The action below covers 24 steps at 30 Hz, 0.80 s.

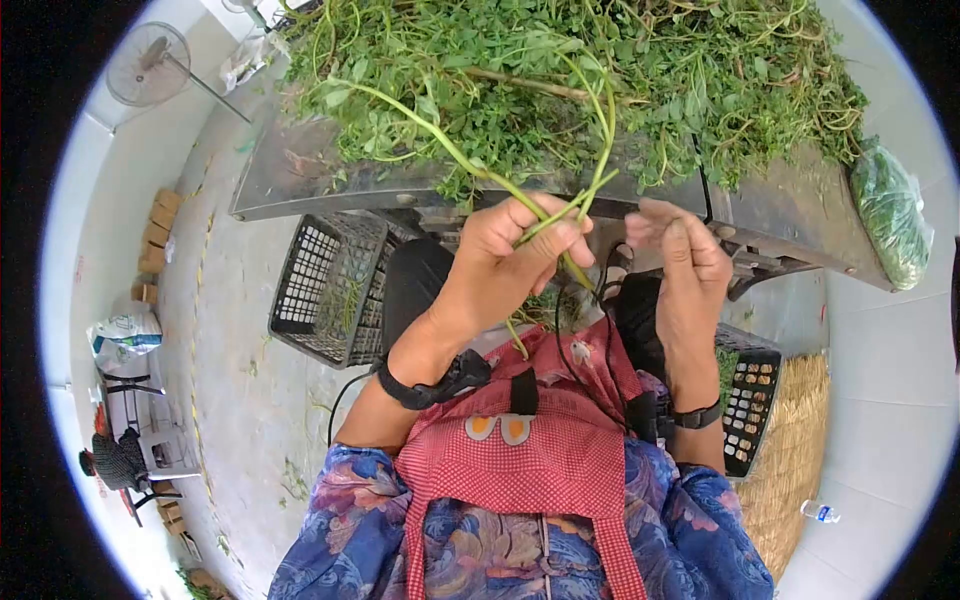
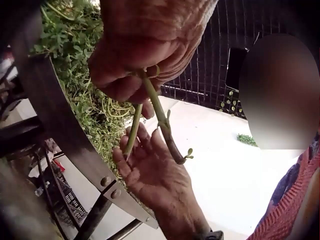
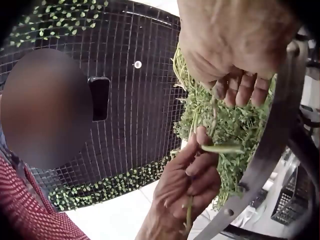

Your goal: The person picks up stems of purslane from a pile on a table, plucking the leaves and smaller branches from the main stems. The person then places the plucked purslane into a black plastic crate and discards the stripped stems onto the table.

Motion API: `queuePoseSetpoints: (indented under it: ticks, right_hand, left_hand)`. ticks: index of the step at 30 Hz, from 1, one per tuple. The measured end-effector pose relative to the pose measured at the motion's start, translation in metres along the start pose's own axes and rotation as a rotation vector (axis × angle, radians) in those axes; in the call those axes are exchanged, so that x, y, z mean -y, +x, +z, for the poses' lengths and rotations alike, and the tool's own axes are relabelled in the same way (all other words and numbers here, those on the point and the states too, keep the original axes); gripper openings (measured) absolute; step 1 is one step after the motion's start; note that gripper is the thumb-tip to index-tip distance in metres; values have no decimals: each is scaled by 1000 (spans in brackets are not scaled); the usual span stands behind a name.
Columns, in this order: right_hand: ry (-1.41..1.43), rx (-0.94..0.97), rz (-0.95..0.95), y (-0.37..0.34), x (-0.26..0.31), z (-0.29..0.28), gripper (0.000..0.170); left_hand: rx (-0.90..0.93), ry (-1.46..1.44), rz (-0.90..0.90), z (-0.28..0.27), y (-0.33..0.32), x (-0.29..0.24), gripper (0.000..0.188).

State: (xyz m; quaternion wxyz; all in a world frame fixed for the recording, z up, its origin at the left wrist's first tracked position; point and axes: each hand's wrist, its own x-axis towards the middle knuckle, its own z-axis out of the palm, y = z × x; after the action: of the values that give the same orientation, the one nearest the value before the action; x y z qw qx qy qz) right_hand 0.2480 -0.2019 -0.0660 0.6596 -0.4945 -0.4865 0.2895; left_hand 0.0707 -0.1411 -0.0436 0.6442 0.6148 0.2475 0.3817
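In the head view my left hand (image 1: 505, 255) pinches a few long green stems (image 1: 440, 135) between thumb and fingers. They cross just above the fingertips, and their leafy ends reach over the pile. Two thick stem ends poke out below the left fingers in the left wrist view, one stem (image 2: 159, 107) bearing a small leaf at its tip. Close beside them is my right hand (image 1: 685, 265), its palm up and fingers loosely bent, holding nothing. From the right wrist, the right hand's (image 3: 235, 45) fingers hang over the greens, above the left hand (image 3: 185, 185).
A large heap of leafy greens (image 1: 520, 100) covers the dark metal table (image 1: 290, 165). Black plastic crates stand low at left (image 1: 350, 290) and right (image 1: 752, 405). A plastic bag of greens (image 1: 890, 215) hangs at the table's right end. Straw matting (image 1: 795, 450) lies at the right.
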Motion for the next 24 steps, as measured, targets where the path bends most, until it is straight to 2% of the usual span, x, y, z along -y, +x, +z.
queuePoseSetpoints:
  ticks: [2,3,5,6,7,8,9,12,16,18,20,21,23,24]
  right_hand:
    - [209,86,114,7,8,-3,39]
    - [205,83,107,9,11,-3,39]
    - [425,202,212,12,15,1,45]
    - [523,146,230,9,15,5,42]
    - [521,144,228,10,15,2,42]
    - [482,175,212,10,15,-2,41]
    - [443,206,197,9,15,-4,39]
    - [503,131,250,8,17,-4,39]
    - [628,172,272,5,13,0,38]
    - [605,144,250,4,10,0,38]
    - [569,101,244,2,8,-3,39]
    - [571,105,240,2,8,-4,39]
    - [546,123,234,2,7,-7,36]
    - [597,156,234,1,6,-8,34]
  left_hand:
    - [45,37,3,-2,-3,-4,14]
    - [83,69,-2,-1,-5,-4,14]
    - [111,71,66,0,-7,3,13]
    - [167,128,114,0,-8,6,14]
    - [224,183,161,-1,-8,7,15]
    - [274,212,76,-3,-10,4,15]
    - [277,210,72,-3,-11,5,15]
    - [343,315,71,-1,-10,5,14]
    - [296,181,55,7,-7,6,13]
    - [264,155,65,10,-4,9,12]
    - [45,61,83,14,-2,10,12]
    - [44,64,88,14,-1,7,12]
    - [-121,-76,-45,13,4,0,12]
    - [-111,-115,-5,12,6,0,17]
